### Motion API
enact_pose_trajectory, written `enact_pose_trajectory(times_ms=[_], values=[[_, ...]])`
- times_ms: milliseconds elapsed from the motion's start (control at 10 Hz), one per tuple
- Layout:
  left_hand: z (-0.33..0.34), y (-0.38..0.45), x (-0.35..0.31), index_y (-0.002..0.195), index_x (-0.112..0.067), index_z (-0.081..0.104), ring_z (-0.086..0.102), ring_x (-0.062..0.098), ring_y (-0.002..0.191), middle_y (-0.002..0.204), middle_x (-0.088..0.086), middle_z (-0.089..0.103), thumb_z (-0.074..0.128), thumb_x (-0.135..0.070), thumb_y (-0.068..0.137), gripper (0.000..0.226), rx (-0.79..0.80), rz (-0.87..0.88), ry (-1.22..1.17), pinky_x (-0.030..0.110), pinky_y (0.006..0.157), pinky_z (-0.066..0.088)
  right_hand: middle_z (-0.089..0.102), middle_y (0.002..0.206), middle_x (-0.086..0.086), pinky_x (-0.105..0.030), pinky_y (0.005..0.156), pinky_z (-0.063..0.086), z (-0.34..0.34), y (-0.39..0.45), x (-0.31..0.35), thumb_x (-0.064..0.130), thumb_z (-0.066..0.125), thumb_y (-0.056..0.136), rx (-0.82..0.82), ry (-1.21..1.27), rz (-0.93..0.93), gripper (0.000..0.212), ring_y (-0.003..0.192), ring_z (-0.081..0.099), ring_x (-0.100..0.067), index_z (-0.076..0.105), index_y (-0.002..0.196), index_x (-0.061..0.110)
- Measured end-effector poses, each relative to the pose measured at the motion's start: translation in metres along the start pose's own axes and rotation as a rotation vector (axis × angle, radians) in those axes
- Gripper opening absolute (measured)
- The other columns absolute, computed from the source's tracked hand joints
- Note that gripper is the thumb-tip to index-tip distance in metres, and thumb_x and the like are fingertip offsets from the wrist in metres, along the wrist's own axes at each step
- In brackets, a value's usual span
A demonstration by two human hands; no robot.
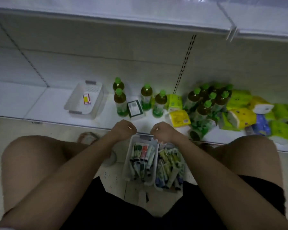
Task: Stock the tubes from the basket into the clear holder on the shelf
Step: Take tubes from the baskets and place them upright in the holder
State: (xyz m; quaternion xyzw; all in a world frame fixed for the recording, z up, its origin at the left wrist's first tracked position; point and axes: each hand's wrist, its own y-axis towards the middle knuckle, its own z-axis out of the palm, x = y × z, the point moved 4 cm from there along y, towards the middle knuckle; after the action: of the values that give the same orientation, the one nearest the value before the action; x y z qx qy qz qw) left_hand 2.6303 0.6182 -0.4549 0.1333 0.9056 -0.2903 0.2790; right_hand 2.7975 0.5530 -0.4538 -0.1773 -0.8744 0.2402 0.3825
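The shelf [48, 103] looks like white painted metal, smooth with a dull sheen, and its back panel carries a slotted metal upright [184, 63]. The clear holder [73, 98] is translucent plastic, smooth, with a perforated base and grey handle strips. The bottles [120, 101] are glossy clear plastic with matt green caps and shiny printed labels. The yellow and green packs [239, 117] wear thin glossy plastic wrap, slightly crinkled. The basket [128, 163] is pale, smooth plastic, and the tubes [144, 152] in it seem to be soft plastic with a satin finish, though blur hides detail. The floor [40, 128] looks like smooth, speckled tile.
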Motion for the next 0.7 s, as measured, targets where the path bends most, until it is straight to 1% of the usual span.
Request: enact_pose_trajectory(times_ms=[100,200,300,400,500,600,700], values=[[0.048,0.029,0.029,0.094,-0.006,0.074,0.068,0.025,0.09,0.093,0.01,0.071,0.062,-0.018,0.089,0.018,0.043,-0.109,-0.048,0.027,0.076,0.051,0.066,0.08,-0.02,-0.036,0.061,0.053,0.037,0.024,-0.037,0.016,0.053,0.091,0.05,0.056,0.099,0.028,0.073,0.067,-0.032,0.069,0.094,-0.007],[0.097,0.052,0.052,0.099,-0.01,0.07,0.065,0.02,0.084,0.092,0.005,0.068,0.059,-0.018,0.09,0.016,0.097,-0.162,-0.005,0.021,0.069,0.049,0.055,0.056,0.003,-0.019,0.05,0.043,0.07,0.036,-0.075,0.012,0.053,0.093,0.087,0.095,0.135,0.035,0.049,0.054,-0.006,0.058,0.059,0.017],[0.136,0.071,0.07,0.094,-0.015,0.068,0.055,0.012,0.079,0.087,-0.001,0.063,0.063,-0.013,0.088,0.008,0.191,-0.242,-0.106,0.008,0.051,0.039,0.037,0.052,0.0,-0.019,0.049,0.031,0.096,0.045,-0.108,0.004,0.048,0.093,0.142,0.066,0.194,0.044,0.048,0.035,-0.012,0.036,0.053,0.016],[0.167,0.09,0.077,0.097,-0.002,0.067,0.061,0.02,0.082,0.1,0.013,0.065,0.059,-0.012,0.092,0.013,0.212,-0.332,-0.273,0.018,0.064,0.053,0.037,0.06,-0.004,-0.028,0.057,0.034,0.12,0.059,-0.125,0.007,0.043,0.098,0.229,0.034,0.244,0.039,0.053,0.034,-0.015,0.038,0.061,0.016],[0.206,0.119,0.094,0.101,0.003,0.065,0.062,0.034,0.099,0.109,0.023,0.065,0.056,-0.018,0.096,0.023,0.234,-0.376,-0.283,0.042,0.09,0.053,0.052,0.081,-0.007,-0.034,0.078,0.045,0.135,0.073,-0.13,0.014,0.042,0.1,0.26,0.045,0.267,0.023,0.073,0.048,-0.02,0.05,0.079,0.015],[0.223,0.133,0.096,0.12,0.003,0.056,0.057,0.036,0.109,0.116,0.023,0.06,0.051,-0.018,0.098,0.031,0.32,-0.275,-0.148,0.044,0.096,0.048,0.057,0.09,-0.012,-0.041,0.085,0.049,0.149,0.077,-0.137,0.015,0.043,0.099,0.262,0.092,0.276,0.02,0.084,0.053,-0.024,0.061,0.094,0.008],[0.23,0.131,0.089,0.117,0.0,0.054,0.055,0.033,0.103,0.111,0.019,0.058,0.04,-0.027,0.104,0.033,0.32,-0.278,-0.319,0.047,0.104,0.042,0.059,0.088,-0.019,-0.039,0.075,0.048,0.163,0.071,-0.14,0.014,0.042,0.1,0.294,0.144,0.308,0.03,0.082,0.058,-0.031,0.064,0.106,-0.005]])
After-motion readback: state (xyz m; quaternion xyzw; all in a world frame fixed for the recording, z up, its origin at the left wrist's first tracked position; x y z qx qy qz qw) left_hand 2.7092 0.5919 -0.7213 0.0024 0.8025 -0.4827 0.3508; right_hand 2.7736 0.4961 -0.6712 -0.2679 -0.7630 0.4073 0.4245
